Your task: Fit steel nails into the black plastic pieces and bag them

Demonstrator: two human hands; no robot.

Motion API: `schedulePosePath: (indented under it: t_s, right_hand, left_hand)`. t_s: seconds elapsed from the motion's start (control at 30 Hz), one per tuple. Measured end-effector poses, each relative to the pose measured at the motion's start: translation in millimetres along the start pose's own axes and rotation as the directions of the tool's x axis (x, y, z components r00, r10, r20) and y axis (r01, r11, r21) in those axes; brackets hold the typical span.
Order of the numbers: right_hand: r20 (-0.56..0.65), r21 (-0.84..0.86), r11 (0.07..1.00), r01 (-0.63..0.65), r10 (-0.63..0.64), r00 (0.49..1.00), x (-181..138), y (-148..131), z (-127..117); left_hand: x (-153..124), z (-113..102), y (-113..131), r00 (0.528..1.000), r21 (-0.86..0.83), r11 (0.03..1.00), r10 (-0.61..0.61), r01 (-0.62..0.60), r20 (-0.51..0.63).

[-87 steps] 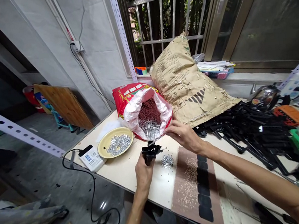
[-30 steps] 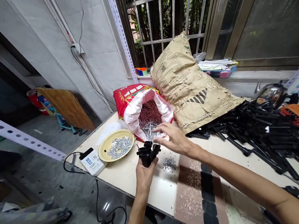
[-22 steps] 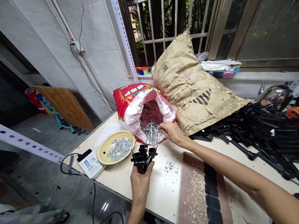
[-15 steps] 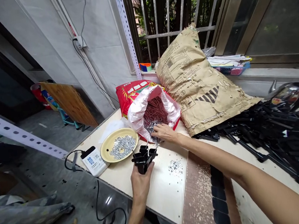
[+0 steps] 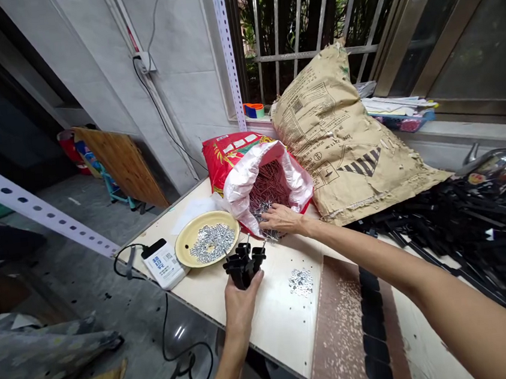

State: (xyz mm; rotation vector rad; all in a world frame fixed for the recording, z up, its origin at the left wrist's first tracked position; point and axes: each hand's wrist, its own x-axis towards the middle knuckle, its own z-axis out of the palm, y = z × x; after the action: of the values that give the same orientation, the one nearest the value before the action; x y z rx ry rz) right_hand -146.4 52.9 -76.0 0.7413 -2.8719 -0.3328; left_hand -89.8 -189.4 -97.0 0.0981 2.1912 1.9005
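The left hand (image 5: 240,302) clasps black parts (image 5: 243,266) before the red bag (image 5: 238,179); the half-curled right hand (image 5: 280,218), hold unclear, seemingly picks its pins (image 5: 260,207), next needing fine pinching.

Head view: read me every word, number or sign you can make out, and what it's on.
"MADE IN": brown sack, small print; the rest is too small to read surely.
Black slanted stripes: same sack, a wordless mark.
White box: blue characters, too blurred.
Red bag: no legible words.

On the tan paper sack (image 5: 352,149), "MADE IN" and, less surely, "2211"
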Motion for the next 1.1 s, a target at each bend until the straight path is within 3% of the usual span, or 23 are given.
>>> schedulePosePath:
  t_s: [0.17,0.27,0.43,0.5,0.57,0.67,0.77,0.9,1.1]
  right_hand:
    - [-0.168,0.305,0.937,-0.17,0.229,0.959,-11.0,2.1,3.3]
    - [-0.233,0.379,0.896,-0.232,0.336,0.913,-10.6,5.4,-0.3]
    - [-0.326,0.518,0.799,-0.305,0.514,0.794,-6.3,9.8,-18.8]
    - [-0.347,0.682,0.687,-0.252,0.606,0.716,-9.4,4.6,-32.3]
    - [-0.328,0.854,0.51,-0.106,0.685,0.651,-16.6,-7.3,-49.9]
    - [-0.261,0.959,0.272,0.083,0.724,0.638,-32.3,-35.0,-79.7]
    - [-0.221,0.975,0.149,0.166,0.746,0.628,-47.7,-65.4,-104.3]
    - [-0.245,0.966,0.14,0.216,0.758,0.605,-61.3,-93.3,-119.5]
    - [-0.302,0.95,0.282,0.132,0.73,0.613,-73.2,-99.1,-120.2]
  left_hand:
    - [-2.2,-1.1,1.4,1.0,0.012,1.0,-0.006,0.007,-0.015]
    - [-0.7,0.9,0.0,1.0,0.013,1.0,-0.006,0.006,-0.012]
    - [3.8,6.0,-6.2,1.0,0.001,1.0,-0.015,0.015,0.015]
    - [3.0,7.9,-4.6,1.0,0.013,1.0,-0.006,0.005,0.028]
    - [0.5,9.7,-0.2,1.0,0.038,0.999,0.013,-0.014,0.024]
    - [-5.0,13.4,8.2,0.998,0.098,0.994,0.05,-0.053,0.036]
    - [-10.9,19.2,14.5,0.992,0.169,0.978,0.11,-0.12,0.066]
    - [-19.1,28.3,21.0,0.983,0.195,0.965,0.156,-0.173,0.096]
    - [-30.9,34.8,36.9,0.968,0.169,0.958,0.211,-0.233,0.138]
